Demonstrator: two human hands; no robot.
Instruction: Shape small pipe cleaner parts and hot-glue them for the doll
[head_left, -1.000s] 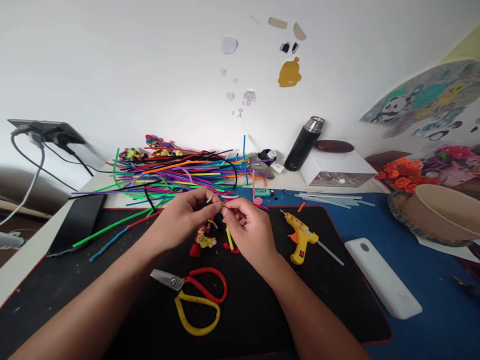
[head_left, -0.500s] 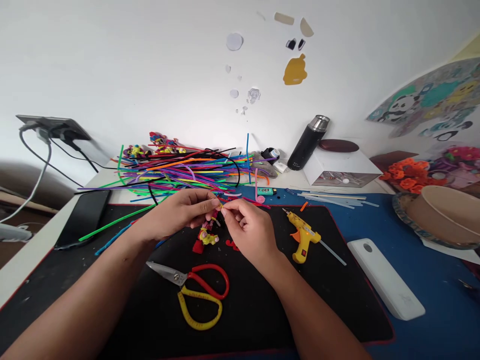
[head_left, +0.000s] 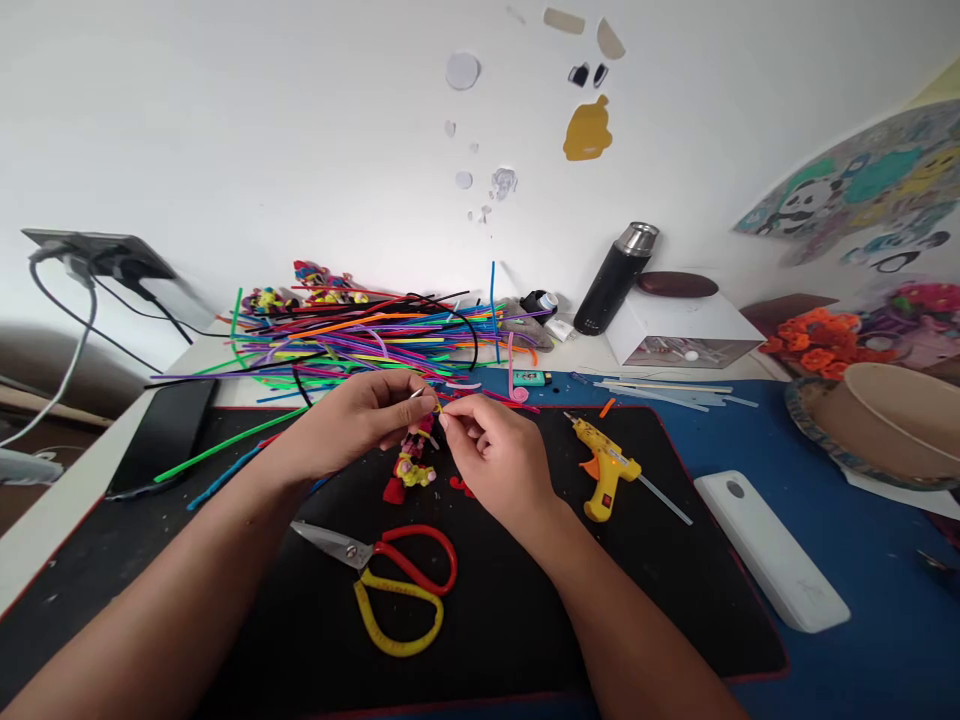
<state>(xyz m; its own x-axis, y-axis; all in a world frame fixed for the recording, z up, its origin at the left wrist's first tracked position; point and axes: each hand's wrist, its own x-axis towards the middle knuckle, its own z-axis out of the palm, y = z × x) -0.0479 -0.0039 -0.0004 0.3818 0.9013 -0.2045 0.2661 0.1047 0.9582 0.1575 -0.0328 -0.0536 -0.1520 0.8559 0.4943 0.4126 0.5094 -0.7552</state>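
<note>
The bench and its materials at mid-assembly. Both hands are closed in a pinch: the fingertips of the left hand (head_left: 352, 420) and of the right hand (head_left: 499, 445) meet on a small yellow piece (head_left: 439, 407), which we see held above the black mat (head_left: 525, 620) (a silvery glint by the left fingers is too small for us to identify). As to progress, we judge that a yellow, pink and red figure (head_left: 409, 474), lying on the mat just below the hands, is largely formed, whereas the piece between the fingertips is unfinished and apart from it. Red curled bits (head_left: 459, 486) lie loose beside the right hand, and many coloured stems (head_left: 360, 345) remain unused at the back of the bench (head_left: 75, 505), next to small figures (head_left: 270, 300) that appear complete. The scissors (head_left: 351, 551) rest nearer us on the mat and the glue gun (head_left: 600, 450) lies to the right; neither is held. Compared with the frame one second earlier, we note that a yellow strip then showing below the right hand is no longer visible; the hands keep their pinch, and the scissors and glue gun hold their places on the mat.
</note>
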